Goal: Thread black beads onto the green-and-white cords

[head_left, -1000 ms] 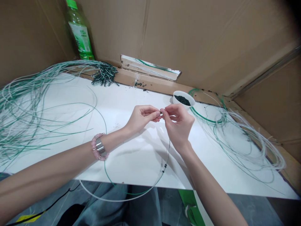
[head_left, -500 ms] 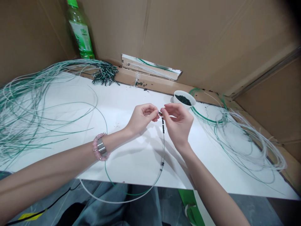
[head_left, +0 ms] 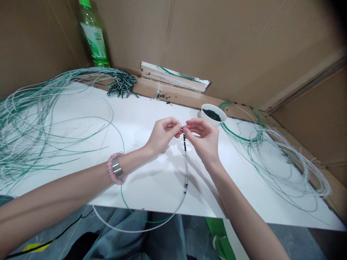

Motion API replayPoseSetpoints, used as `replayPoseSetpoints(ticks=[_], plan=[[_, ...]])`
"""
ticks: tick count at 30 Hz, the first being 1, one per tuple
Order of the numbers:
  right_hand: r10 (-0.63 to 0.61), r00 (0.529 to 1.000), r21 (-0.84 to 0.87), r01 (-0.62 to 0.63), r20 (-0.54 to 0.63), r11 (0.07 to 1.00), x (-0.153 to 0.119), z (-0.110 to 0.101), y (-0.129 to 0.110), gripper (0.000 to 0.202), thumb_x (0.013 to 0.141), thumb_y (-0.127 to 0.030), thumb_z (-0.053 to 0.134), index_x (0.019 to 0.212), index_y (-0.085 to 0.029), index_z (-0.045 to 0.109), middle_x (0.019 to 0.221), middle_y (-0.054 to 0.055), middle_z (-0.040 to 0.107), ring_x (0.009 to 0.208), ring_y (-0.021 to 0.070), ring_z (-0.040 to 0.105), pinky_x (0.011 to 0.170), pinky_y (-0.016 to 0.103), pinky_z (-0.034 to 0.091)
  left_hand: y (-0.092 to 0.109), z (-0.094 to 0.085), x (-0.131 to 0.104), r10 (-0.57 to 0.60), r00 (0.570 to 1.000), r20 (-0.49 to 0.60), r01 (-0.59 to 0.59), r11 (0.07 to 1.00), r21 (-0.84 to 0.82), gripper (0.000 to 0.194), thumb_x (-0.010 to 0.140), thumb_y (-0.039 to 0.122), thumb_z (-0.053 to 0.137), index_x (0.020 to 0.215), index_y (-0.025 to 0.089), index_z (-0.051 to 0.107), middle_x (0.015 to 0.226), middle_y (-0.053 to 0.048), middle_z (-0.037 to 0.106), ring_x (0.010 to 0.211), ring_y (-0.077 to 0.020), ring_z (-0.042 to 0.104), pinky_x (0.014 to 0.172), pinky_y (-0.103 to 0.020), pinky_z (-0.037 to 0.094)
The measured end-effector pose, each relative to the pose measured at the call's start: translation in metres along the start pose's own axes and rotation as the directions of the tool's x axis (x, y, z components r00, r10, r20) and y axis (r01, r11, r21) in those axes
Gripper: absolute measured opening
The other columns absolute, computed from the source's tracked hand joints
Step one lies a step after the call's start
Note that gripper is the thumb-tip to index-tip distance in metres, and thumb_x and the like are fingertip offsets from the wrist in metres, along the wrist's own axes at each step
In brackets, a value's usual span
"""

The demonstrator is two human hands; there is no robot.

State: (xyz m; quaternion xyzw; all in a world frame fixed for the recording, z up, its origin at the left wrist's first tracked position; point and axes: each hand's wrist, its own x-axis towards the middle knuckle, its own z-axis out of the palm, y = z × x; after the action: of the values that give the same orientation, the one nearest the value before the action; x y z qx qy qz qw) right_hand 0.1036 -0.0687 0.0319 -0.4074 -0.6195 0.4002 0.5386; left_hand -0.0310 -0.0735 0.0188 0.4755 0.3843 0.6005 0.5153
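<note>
My left hand (head_left: 167, 134) and my right hand (head_left: 203, 139) meet fingertip to fingertip above the white tabletop. Between their pinched fingers is the top end of a beaded string (head_left: 184, 143), with a short row of small dark beads hanging just below. From there a pale and a green strand run down, with a few more dark beads (head_left: 185, 187) lower on them, and loop past the table's front edge. Both hands are closed on this string; the exact grip is partly hidden by the fingers. Behind my right hand stands a small white bowl (head_left: 214, 113) of dark beads.
Bundled green and white strands (head_left: 35, 108) with beaded ends (head_left: 121, 85) cover the left side. Coiled strands (head_left: 295, 162) lie at the right. A green bottle (head_left: 94, 41) stands in the back left corner. Cardboard walls (head_left: 217, 43) enclose the table; loose beads (head_left: 164, 96) lie along the back.
My right hand has shifted slightly left, closer to my left fingertips. The hanging beaded string has swung a little left with it.
</note>
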Motion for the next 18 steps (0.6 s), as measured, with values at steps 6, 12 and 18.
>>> replayPoseSetpoints(ticks=[6, 12, 18], plan=[[0.098, 0.994, 0.067, -0.101, 0.041, 0.993, 0.0023, -0.0002, -0.0017, 0.023, 0.062, -0.026, 0.077, 0.080, -0.019, 0.064, 0.073, -0.001, 0.065, 0.065, 0.0120, 0.065, 0.054, 0.023, 0.055, -0.0004, -0.0017, 0.0004, 0.023, 1.000, -0.018, -0.022, 0.999, 0.038, 0.011, 0.072, 0.020, 0.060, 0.064, 0.014, 0.057, 0.056, 0.002, 0.057, 0.053, -0.0067, 0.052, 0.056, -0.020, 0.044], [0.130, 0.990, 0.037, -0.133, 0.059, 0.990, 0.0029, -0.0015, 0.0006, 0.028, 0.063, -0.028, 0.077, 0.086, -0.020, 0.063, 0.074, -0.002, 0.065, 0.065, 0.0111, 0.063, 0.057, 0.023, 0.053, 0.0008, -0.0011, 0.0013, 0.011, 0.999, -0.039, -0.010, 0.999, 0.037, 0.011, 0.072, 0.019, 0.060, 0.063, 0.014, 0.057, 0.053, 0.003, 0.056, 0.052, -0.0068, 0.052, 0.055, -0.020, 0.044], [0.149, 0.984, -0.024, -0.147, 0.102, 0.989, 0.0062, -0.0053, 0.0003, 0.019, 0.063, -0.025, 0.074, 0.079, -0.019, 0.066, 0.069, -0.001, 0.065, 0.066, 0.0124, 0.061, 0.062, 0.027, 0.053, -0.0012, -0.0024, 0.0035, 0.032, 0.996, -0.082, -0.032, 0.999, 0.008, 0.009, 0.070, 0.019, 0.060, 0.063, 0.014, 0.056, 0.054, 0.003, 0.056, 0.051, -0.0059, 0.051, 0.054, -0.019, 0.043]])
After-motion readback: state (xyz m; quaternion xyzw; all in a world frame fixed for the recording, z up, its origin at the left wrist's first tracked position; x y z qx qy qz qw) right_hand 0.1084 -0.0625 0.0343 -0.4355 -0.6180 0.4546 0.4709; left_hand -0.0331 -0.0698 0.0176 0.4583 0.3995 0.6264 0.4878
